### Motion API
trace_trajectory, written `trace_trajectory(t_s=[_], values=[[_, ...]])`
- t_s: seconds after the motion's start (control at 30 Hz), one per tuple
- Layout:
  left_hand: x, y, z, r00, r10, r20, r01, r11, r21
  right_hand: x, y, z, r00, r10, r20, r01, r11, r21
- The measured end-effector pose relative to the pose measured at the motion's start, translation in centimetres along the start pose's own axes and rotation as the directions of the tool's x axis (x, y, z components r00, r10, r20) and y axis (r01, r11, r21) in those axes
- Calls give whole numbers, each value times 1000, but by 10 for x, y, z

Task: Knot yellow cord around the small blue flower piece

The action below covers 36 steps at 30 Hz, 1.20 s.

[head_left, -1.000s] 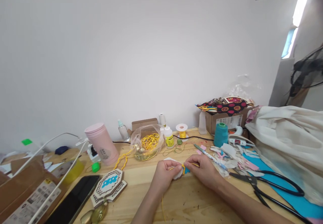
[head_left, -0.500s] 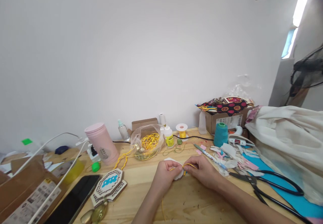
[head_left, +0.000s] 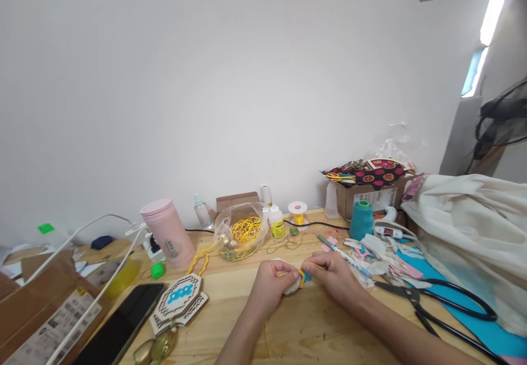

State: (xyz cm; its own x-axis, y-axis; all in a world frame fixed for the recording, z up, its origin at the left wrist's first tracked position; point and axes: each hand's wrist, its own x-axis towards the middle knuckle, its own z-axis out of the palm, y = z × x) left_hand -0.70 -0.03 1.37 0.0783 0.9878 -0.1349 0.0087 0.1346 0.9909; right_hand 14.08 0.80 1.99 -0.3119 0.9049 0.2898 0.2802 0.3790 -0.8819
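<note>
Low over the table, my left hand [head_left: 269, 285] pinches a small white piece with a rounded edge [head_left: 291, 289], along with some yellow cord [head_left: 302, 280]. Thumb and forefinger of my right hand [head_left: 331, 277] are closed on the same yellow cord, just to the right. Between the fingertips the cord forms a short band, and a bit of blue [head_left: 308, 276] shows beside it. One strand of cord trails down below my left wrist. My fingers hide most of the white piece and how the cord runs on it.
Black-handled scissors [head_left: 411, 293], a pen [head_left: 341, 254] and paper scraps lie right, near a teal thread cone [head_left: 361, 221]. Behind stand a glue bottle [head_left: 276, 225] and a bag of yellow cord [head_left: 245, 230]. Left are octagonal ornaments [head_left: 179, 298], a phone [head_left: 121, 321] and a pink tumbler [head_left: 168, 236].
My right fingers moved in against the left fingertips, then drew slightly apart again with the cord. The yellow band and blue bit, mostly covered half a second ago, show again.
</note>
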Motion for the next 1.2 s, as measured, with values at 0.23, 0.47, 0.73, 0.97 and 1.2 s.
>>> trace_trajectory(t_s=[0.23,0.47,0.73,0.97,1.2], values=[[4,-8,-3,998,15,64,-9,996,-94,6,8,-5,979,197,-47,-187,968,166],[3,-5,-1,999,43,17,-42,998,-51,1,-1,-6,936,328,131,-353,859,371],[-4,0,3,988,147,44,-149,987,52,1,7,0,943,298,151,-333,857,393],[-2,-2,1,989,149,-5,-147,982,121,-1,-1,-1,942,309,132,-336,853,400],[-1,-6,-1,989,150,1,-146,962,229,0,1,2,932,348,106,-358,827,434]])
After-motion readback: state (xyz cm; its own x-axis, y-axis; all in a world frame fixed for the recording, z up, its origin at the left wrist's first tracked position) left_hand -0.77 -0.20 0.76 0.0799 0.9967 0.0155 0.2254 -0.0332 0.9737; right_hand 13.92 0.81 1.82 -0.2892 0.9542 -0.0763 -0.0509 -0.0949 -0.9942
